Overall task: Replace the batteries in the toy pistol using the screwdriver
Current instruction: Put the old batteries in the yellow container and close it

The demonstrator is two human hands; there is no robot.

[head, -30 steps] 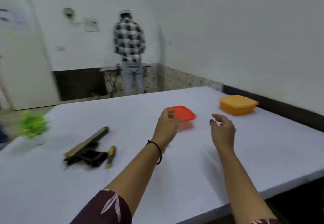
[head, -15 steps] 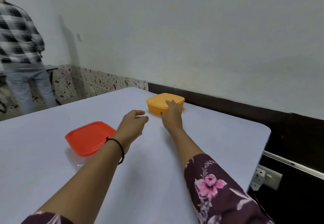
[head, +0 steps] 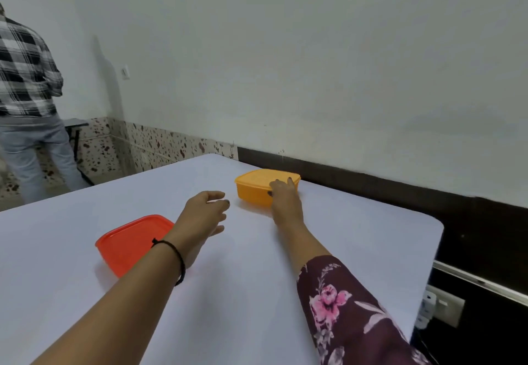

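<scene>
The toy pistol and the screwdriver are out of view. A lidded yellow box (head: 257, 186) sits near the table's far right corner. My right hand (head: 285, 202) grips its near right edge, with fingers over the lid and the thumb against the side wall. My left hand (head: 204, 212) hovers over the table just left of the yellow box, its fingers loosely curled and apart, holding nothing. A lidded red box (head: 128, 243) lies to the left, partly behind my left wrist.
The white table (head: 357, 236) ends close to the right of the yellow box, with a dark wall band and a wall socket (head: 441, 309) beyond. A person in a checked shirt (head: 25, 79) stands at the far left, facing away.
The view has swung right, so the pistol and screwdriver left the frame. My right hand reached to the yellow box and took hold of its edge. My left hand followed towards it.
</scene>
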